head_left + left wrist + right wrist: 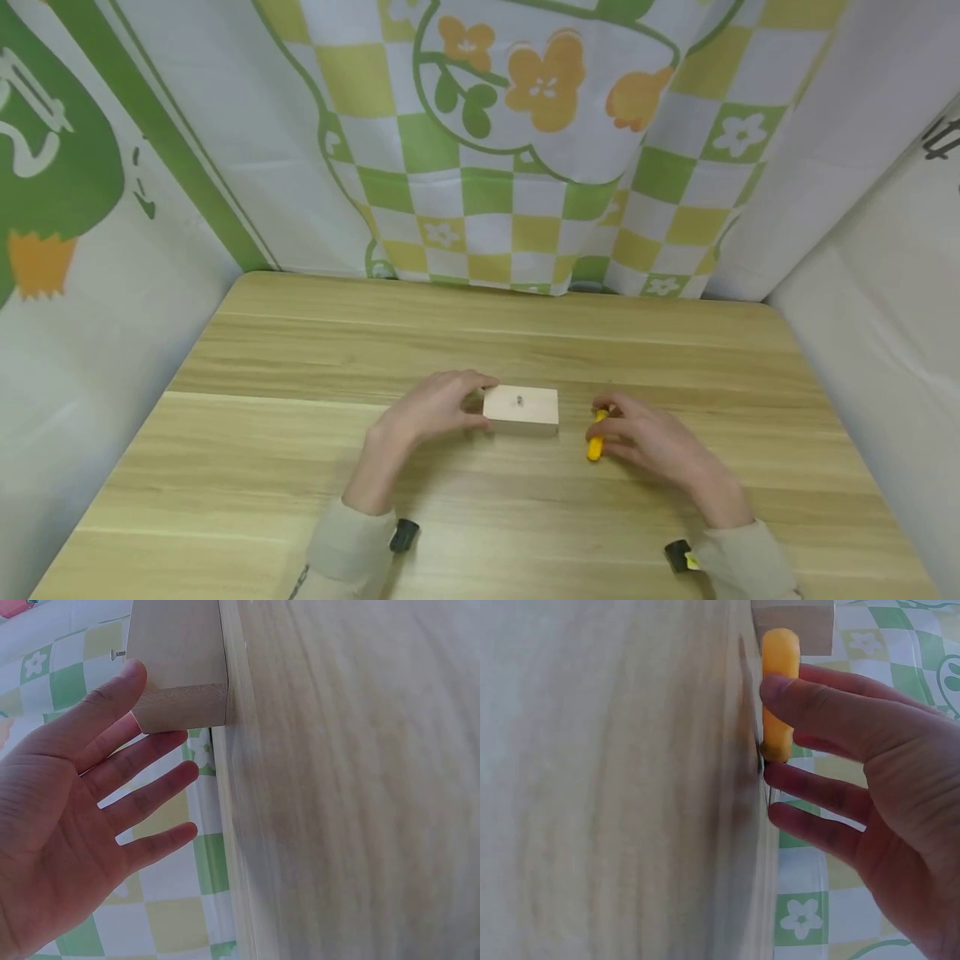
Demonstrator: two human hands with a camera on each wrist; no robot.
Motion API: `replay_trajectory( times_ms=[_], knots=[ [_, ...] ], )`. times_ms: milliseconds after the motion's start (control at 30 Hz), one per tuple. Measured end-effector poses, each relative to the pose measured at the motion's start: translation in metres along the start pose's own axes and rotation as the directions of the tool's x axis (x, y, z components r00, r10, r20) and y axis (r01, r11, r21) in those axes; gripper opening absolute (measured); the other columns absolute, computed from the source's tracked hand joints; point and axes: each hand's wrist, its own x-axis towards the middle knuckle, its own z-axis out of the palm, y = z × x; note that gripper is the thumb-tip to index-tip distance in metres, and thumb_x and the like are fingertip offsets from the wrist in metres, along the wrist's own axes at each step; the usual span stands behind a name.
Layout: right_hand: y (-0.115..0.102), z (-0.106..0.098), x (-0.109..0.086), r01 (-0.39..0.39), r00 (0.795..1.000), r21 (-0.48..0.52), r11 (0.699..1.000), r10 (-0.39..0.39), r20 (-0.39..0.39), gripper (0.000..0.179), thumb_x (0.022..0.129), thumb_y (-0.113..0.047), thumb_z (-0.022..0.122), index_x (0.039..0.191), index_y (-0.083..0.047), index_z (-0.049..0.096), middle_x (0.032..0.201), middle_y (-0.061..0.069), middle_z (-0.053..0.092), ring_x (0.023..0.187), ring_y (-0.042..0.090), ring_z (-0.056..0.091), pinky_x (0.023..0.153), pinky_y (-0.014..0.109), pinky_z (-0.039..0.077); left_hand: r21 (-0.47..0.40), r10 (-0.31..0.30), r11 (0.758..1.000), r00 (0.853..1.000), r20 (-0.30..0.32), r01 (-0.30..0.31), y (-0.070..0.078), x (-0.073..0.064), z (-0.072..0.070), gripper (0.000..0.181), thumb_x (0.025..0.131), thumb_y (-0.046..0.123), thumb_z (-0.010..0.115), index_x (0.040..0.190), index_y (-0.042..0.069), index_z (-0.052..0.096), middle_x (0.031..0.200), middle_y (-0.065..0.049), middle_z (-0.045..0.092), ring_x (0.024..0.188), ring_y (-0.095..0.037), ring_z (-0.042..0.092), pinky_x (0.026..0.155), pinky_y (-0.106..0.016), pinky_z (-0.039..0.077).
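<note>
A pale wooden block (536, 407) lies on the table with a small screw (520, 401) standing up from its top; the left wrist view shows the screw (118, 654) in profile. My left hand (431, 408) is at the block's left end, thumb and index finger by its corners and the other fingers (154, 799) spread and nearly straight. To the right of the block, my right hand (656, 437) pinches the yellow handle of a small screwdriver (595, 448) between thumb and fingers. Its thin shaft is partly hidden by the fingers in the right wrist view.
The wood-grain table (480, 508) extends around both hands. A checkered, flower-printed curtain (517, 200) hangs along the back edge, with white printed cloth (885, 333) at the sides. Dark wrist devices (405, 535) sit by the sleeves.
</note>
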Motion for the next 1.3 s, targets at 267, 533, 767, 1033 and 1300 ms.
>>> replay_trajectory(
  times_ms=[267,533,767,1033,1300],
  knots=[
    [0.002,0.004,0.003,0.100,0.991,-0.059,0.993,-0.104,-0.083,0.023,0.079,-0.025,0.074,0.101,-0.025,0.071,0.112,0.000,0.061,0.097,0.017,0.060,0.080,0.037,0.052,-0.016,-0.017,1.000,1.000,0.005,0.017,0.000,0.000,0.000,0.058,0.079,0.034,0.074,0.131,0.019,0.053,0.129,0.003,0.057,0.119,-0.016,0.053,0.100,-0.035,0.042],
    [0.001,-0.003,0.006,0.108,0.974,-0.098,0.989,-0.125,-0.187,0.024,0.079,-0.022,0.072,0.103,-0.022,0.070,0.106,-0.006,0.065,0.088,0.013,0.065,0.073,0.033,0.054,-0.031,-0.012,0.999,1.000,-0.001,0.012,0.003,-0.002,0.000,0.056,0.080,0.031,0.074,0.130,0.017,0.054,0.127,0.002,0.058,0.117,-0.017,0.054,0.099,-0.037,0.042],
    [-0.002,-0.009,0.012,0.108,0.957,-0.113,0.988,-0.134,-0.257,0.021,0.077,-0.021,0.075,0.098,-0.021,0.070,0.098,-0.009,0.066,0.080,0.008,0.065,0.065,0.028,0.054,-0.041,-0.036,0.999,0.999,0.010,0.036,0.004,-0.001,0.000,0.056,0.080,0.031,0.073,0.131,0.019,0.053,0.127,0.004,0.058,0.118,-0.017,0.053,0.099,-0.036,0.042],
    [-0.006,-0.013,0.021,0.154,0.911,-0.130,0.980,-0.192,-0.365,0.025,0.072,-0.015,0.078,0.095,-0.017,0.069,0.092,-0.008,0.068,0.074,0.005,0.065,0.062,0.021,0.053,-0.045,-0.047,0.998,0.999,0.020,0.048,0.005,0.000,-0.001,0.057,0.081,0.030,0.073,0.132,0.019,0.052,0.128,0.003,0.058,0.119,-0.016,0.052,0.100,-0.036,0.042],
    [-0.011,-0.018,0.027,0.165,0.888,-0.096,0.982,-0.190,-0.418,0.025,0.073,-0.015,0.078,0.097,-0.014,0.069,0.089,-0.007,0.068,0.071,0.003,0.062,0.058,0.017,0.050,-0.037,-0.036,0.999,0.999,0.016,0.036,0.004,-0.002,-0.001,0.055,0.081,0.031,0.073,0.131,0.019,0.053,0.127,0.004,0.058,0.119,-0.015,0.052,0.100,-0.036,0.041]
  ],
)
